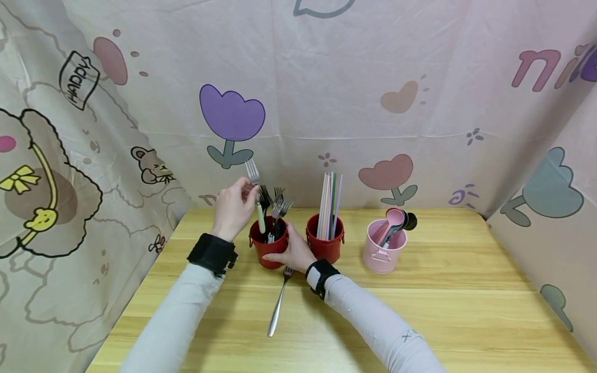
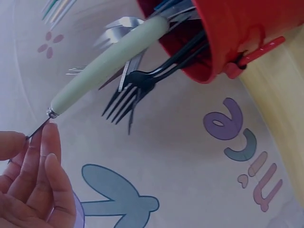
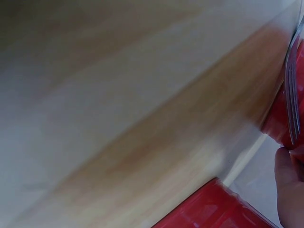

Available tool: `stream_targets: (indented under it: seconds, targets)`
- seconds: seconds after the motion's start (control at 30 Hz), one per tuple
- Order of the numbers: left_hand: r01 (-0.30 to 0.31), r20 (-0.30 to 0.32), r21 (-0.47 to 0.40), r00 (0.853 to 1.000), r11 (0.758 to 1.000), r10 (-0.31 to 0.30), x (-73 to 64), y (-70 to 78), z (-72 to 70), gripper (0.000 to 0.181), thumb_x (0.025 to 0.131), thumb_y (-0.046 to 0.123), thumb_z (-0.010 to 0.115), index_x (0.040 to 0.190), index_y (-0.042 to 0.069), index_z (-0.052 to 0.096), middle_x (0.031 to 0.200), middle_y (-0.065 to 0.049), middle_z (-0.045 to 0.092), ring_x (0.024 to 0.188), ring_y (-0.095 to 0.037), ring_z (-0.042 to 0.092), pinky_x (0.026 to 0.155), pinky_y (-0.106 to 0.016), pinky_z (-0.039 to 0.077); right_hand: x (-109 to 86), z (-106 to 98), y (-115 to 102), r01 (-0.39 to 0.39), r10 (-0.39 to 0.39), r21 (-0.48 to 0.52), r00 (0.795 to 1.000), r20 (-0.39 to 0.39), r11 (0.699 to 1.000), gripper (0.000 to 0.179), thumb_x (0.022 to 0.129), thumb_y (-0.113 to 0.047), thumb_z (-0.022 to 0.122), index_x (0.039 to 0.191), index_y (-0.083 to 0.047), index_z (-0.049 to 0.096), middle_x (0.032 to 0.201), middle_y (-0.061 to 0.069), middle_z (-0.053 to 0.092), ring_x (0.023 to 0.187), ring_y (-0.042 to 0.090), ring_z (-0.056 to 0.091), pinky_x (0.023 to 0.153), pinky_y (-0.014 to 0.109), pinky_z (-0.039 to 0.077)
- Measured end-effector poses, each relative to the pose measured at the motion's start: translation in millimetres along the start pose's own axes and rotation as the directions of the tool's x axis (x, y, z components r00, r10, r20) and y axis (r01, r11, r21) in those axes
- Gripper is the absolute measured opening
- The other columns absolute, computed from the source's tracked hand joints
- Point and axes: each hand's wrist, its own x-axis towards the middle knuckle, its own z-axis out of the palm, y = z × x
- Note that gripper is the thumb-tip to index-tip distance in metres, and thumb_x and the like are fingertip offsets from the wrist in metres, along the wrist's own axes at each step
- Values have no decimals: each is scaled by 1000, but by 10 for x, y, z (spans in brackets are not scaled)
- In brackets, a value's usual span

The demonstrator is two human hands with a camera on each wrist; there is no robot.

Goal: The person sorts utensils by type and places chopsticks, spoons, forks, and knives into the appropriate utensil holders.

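Observation:
In the head view, my left hand (image 1: pixel 233 210) pinches the neck of a fork (image 1: pixel 261 217) with a pale green handle. Its tines point up, and the handle end reaches down to the mouth of the left red bucket (image 1: pixel 261 254). The left wrist view shows thumb and fingers on the metal just beyond the green handle (image 2: pixel 109 66). Black and silver forks (image 2: pixel 137 80) stick out of that bucket. My right hand (image 1: pixel 296 251) grips the bucket's right side, thumb across its front. A silver fork (image 1: pixel 277 308) lies before the bucket, tines toward it.
A second red bucket (image 1: pixel 328 253) with several straws (image 1: pixel 330 207) stands just right of my right hand. Farther right is a pink bucket (image 1: pixel 382 260) holding spoons (image 1: pixel 395 217). A printed cloth (image 1: pixel 317 103) hangs behind the wooden table (image 1: pixel 443 311).

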Motion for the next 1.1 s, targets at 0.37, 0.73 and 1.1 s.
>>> stream_targets:
  seconds: [0.37, 0.73, 1.1]
  targets:
    - [22, 116, 119, 993, 993, -36, -36, -150, 127, 20, 102, 19, 58, 104, 0, 65, 90, -19, 74, 71, -31, 67, 66, -43, 55, -10, 5, -11, -14, 14, 4, 1000, -2, 1000, 96, 78, -34, 88, 152, -20, 30, 150, 6, 53, 134, 24, 56, 112, 45, 47]
    - [66, 246, 162, 964, 985, -105, -153, -288, 204, 20, 102, 17, 58, 111, 0, 65, 100, -19, 75, 82, -32, 71, 72, -44, 56, 0, 12, -1, -9, 9, -6, 1000, -6, 1000, 95, 78, -33, 88, 152, -19, 30, 150, 7, 53, 134, 25, 56, 111, 46, 48]
    - [78, 175, 117, 980, 990, -98, -327, -463, 183, 14, 98, 13, 61, 105, 3, 67, 91, -16, 75, 70, -27, 69, 60, -34, 49, -19, -4, -10, 23, -23, 7, 1000, -5, 1000, 93, 78, -32, 88, 152, -17, 31, 149, 7, 54, 134, 24, 55, 111, 45, 48]
